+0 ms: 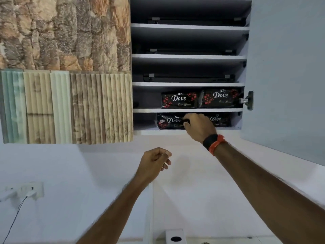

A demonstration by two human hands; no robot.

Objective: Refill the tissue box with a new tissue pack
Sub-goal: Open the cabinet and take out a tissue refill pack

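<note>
An open wall cabinet (188, 110) holds black tissue packs printed "Dove" on its two lowest shelves. My right hand (198, 126) reaches into the bottom shelf, its fingers pinching the right end of the left-hand tissue pack (168, 121). Another pack (220, 120) lies to the right, partly behind my hand. Two more packs (179, 100) (220, 98) sit on the shelf above. My left hand (154, 164) hovers below the cabinet, loosely curled and holding nothing. A white tissue box (175, 235) with a dark round hole shows at the bottom edge.
The cabinet door (288, 76) stands open at the right, its hinge (247, 100) beside the packs. Upper shelves hold flat dark objects. Stone-pattern and ribbed sample panels (66, 106) hang to the left. A wall socket with a cable (29, 191) is at lower left.
</note>
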